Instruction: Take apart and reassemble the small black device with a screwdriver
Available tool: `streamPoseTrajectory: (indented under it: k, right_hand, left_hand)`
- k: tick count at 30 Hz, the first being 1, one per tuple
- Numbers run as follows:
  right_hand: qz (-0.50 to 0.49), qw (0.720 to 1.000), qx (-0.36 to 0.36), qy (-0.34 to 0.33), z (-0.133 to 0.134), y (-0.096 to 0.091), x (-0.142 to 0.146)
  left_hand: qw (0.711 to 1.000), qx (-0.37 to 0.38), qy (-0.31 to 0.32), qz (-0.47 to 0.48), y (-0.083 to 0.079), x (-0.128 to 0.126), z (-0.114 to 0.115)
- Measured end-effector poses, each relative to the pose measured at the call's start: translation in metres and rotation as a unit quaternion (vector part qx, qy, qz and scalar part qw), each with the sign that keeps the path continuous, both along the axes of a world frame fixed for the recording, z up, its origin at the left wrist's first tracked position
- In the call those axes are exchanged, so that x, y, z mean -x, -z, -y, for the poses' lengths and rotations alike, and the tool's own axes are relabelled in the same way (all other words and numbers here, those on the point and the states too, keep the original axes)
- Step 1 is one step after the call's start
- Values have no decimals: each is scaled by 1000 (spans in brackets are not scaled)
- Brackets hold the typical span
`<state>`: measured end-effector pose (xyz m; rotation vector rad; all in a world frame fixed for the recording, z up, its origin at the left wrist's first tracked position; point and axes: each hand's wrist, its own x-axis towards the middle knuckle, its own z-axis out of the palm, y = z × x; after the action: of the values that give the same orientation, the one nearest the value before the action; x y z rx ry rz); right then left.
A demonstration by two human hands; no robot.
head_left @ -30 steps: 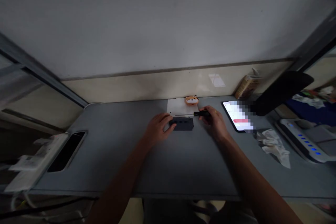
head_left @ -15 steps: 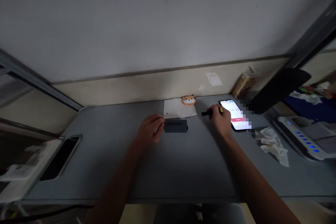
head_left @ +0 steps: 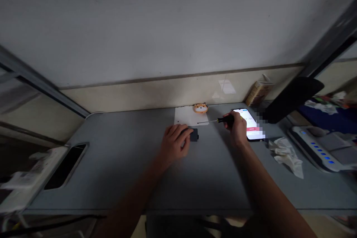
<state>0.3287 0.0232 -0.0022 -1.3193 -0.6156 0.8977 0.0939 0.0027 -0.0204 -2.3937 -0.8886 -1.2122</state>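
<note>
The small black box (head_left: 194,134) lay on the table (head_left: 111,163) just in front of the white paper (head_left: 189,118). The left hand (head_left: 175,142) gripped it from above, so only its right end showed. The right hand (head_left: 237,131) was closed round a screwdriver (head_left: 225,120), held clear of the box beside the lit phone (head_left: 254,128). The step looked like steadying the box. Working on it would call for bringing the tip across. Half a second earlier the left hand sat at the box's left end and most of the box showed.

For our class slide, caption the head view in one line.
Left hand rests on a small black box; right hand holds a screwdriver beside a lit phone.
</note>
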Motion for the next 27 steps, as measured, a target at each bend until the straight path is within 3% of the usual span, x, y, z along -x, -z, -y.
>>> streamPoseTrajectory:
  k: [5,11,27]
  right_hand:
    - [-27,999,-26,-12,1,2,3]
    - [6,999,-16,-30,3,1,6]
    - [22,998,-27,-51,4,5,10]
  left_hand:
    - [1000,26,-2,-17,5,-7,0]
    - [998,51,-12,-18,7,-5,-1]
    - [998,57,14,-25,6,-3,-3]
